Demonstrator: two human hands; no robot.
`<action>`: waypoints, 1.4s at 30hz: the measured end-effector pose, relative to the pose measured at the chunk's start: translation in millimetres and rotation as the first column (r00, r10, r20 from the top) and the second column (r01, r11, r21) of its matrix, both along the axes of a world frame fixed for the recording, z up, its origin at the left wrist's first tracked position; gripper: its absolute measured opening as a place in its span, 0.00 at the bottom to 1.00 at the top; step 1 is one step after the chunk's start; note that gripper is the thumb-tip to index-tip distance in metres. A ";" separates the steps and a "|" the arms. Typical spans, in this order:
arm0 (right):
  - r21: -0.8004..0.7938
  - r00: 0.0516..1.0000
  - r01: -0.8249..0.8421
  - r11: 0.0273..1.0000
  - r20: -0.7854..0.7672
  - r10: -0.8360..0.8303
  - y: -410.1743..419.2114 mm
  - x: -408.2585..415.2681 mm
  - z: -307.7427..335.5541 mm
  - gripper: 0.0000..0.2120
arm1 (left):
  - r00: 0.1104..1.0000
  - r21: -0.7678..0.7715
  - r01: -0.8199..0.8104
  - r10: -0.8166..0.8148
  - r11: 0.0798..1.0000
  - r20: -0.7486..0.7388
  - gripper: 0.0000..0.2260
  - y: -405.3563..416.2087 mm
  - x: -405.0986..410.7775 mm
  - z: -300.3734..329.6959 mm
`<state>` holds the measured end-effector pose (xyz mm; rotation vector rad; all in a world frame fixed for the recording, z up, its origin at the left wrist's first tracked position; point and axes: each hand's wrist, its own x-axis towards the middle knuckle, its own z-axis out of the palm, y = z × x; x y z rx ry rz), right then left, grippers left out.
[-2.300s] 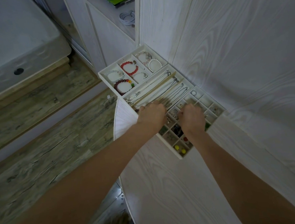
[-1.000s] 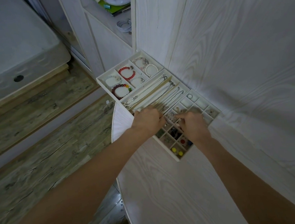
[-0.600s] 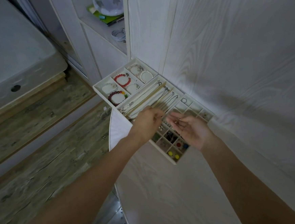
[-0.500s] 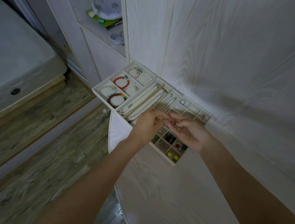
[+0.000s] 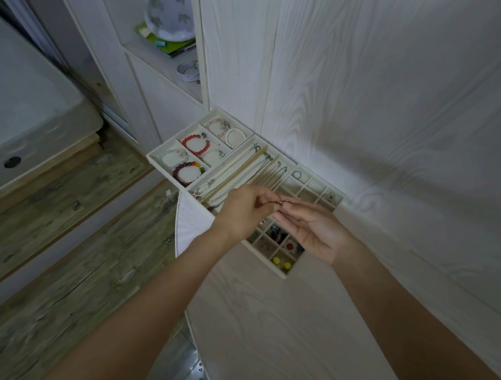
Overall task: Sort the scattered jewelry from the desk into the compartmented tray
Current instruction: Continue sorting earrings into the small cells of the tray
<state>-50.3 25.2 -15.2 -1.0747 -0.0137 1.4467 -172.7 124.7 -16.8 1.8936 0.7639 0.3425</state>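
A cream compartmented tray (image 5: 154, 159) lies at the desk's far corner against the wall. Its far section holds bead bracelets, among them a red one (image 5: 196, 144) and a white pearl one (image 5: 235, 136). The middle slots hold thin chain necklaces (image 5: 259, 171). Small square cells nearer me hold rings and coloured beads, with yellow ones (image 5: 281, 262) at the front. My left hand (image 5: 245, 209) and my right hand (image 5: 315, 228) meet above the small cells, and their fingertips pinch one small ring (image 5: 283, 202) between them.
The white wood-grain desk (image 5: 283, 322) runs toward me, with a panelled wall on the right. A shelf niche behind the tray holds a round star-patterned lamp (image 5: 171, 14), a green book and a coiled cable (image 5: 187, 70). Wooden floor and a bed lie to the left.
Both hands rose from the small cells. My right hand turned palm-up with a small ring, and my left hand's fingertips closed on it too. The view tilted upward.
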 end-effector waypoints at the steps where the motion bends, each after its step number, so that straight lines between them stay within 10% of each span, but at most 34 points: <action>1: 0.000 1.000 -0.004 1.000 0.009 0.004 -0.6 0.1 1.6 0.16 | 1.000 -0.051 -0.009 0.009 0.999 0.014 0.05 0.6 -0.3 0.3; 10: -0.047 0.944 -0.068 0.997 0.319 0.080 -0.5 1.5 4.9 0.07 | 0.995 -0.582 -0.077 0.102 0.810 0.010 0.04 3.3 -2.1 5.4; 17: -0.216 0.653 -0.095 0.972 0.723 0.225 0.6 8.7 2.1 0.05 | 0.990 -0.651 -0.130 0.131 0.748 -0.047 0.08 5.0 6.5 1.2; 42: -0.392 0.679 0.037 0.919 0.685 0.265 33.3 68.6 -20.1 0.06 | 1.000 -0.613 -0.029 0.026 0.789 -0.014 0.10 31.3 65.8 -28.5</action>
